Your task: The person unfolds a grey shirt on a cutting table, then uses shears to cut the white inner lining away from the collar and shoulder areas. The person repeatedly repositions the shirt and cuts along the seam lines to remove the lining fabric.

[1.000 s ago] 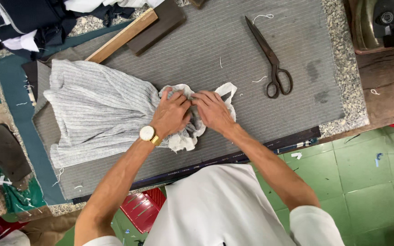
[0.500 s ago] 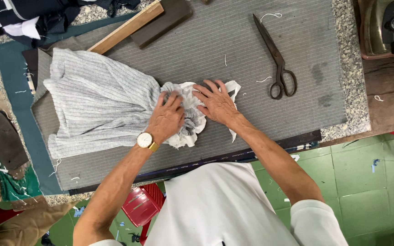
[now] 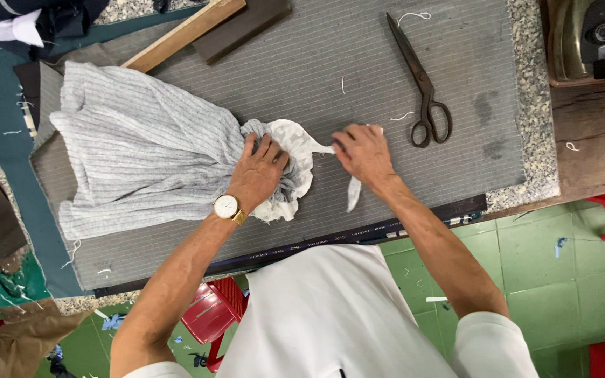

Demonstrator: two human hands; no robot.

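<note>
Grey striped garment (image 3: 141, 150) lies spread toward 9 o'clock on the grey padded surface (image 3: 302, 70), its gathered end bunched under the left hand (image 3: 260, 171), fingers clenched around the white lining (image 3: 295, 150). Right hand (image 3: 362, 150) at 3 o'clock pinches a white strip (image 3: 320, 148) drawn from the bunch. Judged best practice: keep the bunch pinned while tensioning the strip evenly. Scissors (image 3: 421, 84) rest at 1 o'clock, apart

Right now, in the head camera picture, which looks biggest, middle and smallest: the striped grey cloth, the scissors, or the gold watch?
1. Striped grey cloth, by far the biggest, spread across the mat.
2. Scissors, long but thin.
3. Gold watch, smallest.
All lie about equally far from the camera, so the order is safe.
</note>
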